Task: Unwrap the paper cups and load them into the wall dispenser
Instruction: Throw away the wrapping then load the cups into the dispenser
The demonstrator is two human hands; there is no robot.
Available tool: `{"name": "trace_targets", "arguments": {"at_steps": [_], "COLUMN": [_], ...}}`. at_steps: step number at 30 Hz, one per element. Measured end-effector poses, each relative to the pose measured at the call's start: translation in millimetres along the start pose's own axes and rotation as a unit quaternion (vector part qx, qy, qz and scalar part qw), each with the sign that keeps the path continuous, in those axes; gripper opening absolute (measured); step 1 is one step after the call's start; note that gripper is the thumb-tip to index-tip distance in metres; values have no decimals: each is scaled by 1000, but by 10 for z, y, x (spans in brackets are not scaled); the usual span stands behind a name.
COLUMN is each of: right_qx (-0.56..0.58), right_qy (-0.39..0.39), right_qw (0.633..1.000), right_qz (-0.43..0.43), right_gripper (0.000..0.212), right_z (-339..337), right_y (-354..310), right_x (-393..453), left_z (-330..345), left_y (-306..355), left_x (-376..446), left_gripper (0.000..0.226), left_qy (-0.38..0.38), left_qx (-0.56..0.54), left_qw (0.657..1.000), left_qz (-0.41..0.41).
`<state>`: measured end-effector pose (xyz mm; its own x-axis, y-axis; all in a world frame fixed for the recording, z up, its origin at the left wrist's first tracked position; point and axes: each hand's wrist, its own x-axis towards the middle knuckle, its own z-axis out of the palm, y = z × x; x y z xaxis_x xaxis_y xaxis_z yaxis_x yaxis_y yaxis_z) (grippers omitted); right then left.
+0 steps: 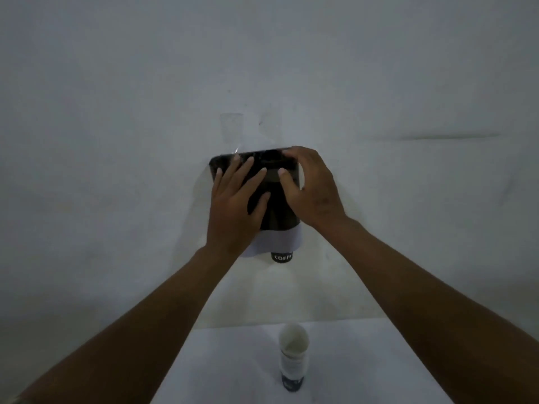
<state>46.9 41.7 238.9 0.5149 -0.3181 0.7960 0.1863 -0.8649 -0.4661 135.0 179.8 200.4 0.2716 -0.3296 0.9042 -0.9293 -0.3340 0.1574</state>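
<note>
A wall dispenser with a dark cover and a pale lower part hangs on the wall at the centre of the head view. A black cup bottom lettered "COFFEE" pokes out beneath it. My left hand lies flat on the cover's left front, fingers straight and spread. My right hand curls over the cover's top right corner, fingers on the top edge and thumb on the front. A stack of paper cups, white inside with a dark base, stands upright on the white table below.
The white table runs along the bottom, against the pale wall. A strip of clear tape or plastic sticks to the wall just above the dispenser.
</note>
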Motion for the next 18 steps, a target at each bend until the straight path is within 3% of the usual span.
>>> {"name": "trace_targets", "arguments": {"at_steps": [4, 10, 18], "right_qx": [21, 12, 16], "right_qy": [0, -71, -191], "right_qw": [1000, 994, 956], "right_qz": [10, 84, 221], "right_gripper": [38, 35, 41], "right_z": [-5, 43, 88], "right_y": [195, 530, 935], "right_x": [-585, -1566, -2555], "left_z": [97, 282, 485], "left_y": [122, 270, 361], "left_x": [-509, -1385, -2243], "left_gripper": [43, 42, 55], "left_qy": [-34, -145, -322], "left_qx": [-23, -50, -81], "left_qw": [999, 984, 922], "left_qz": [-13, -91, -200]}}
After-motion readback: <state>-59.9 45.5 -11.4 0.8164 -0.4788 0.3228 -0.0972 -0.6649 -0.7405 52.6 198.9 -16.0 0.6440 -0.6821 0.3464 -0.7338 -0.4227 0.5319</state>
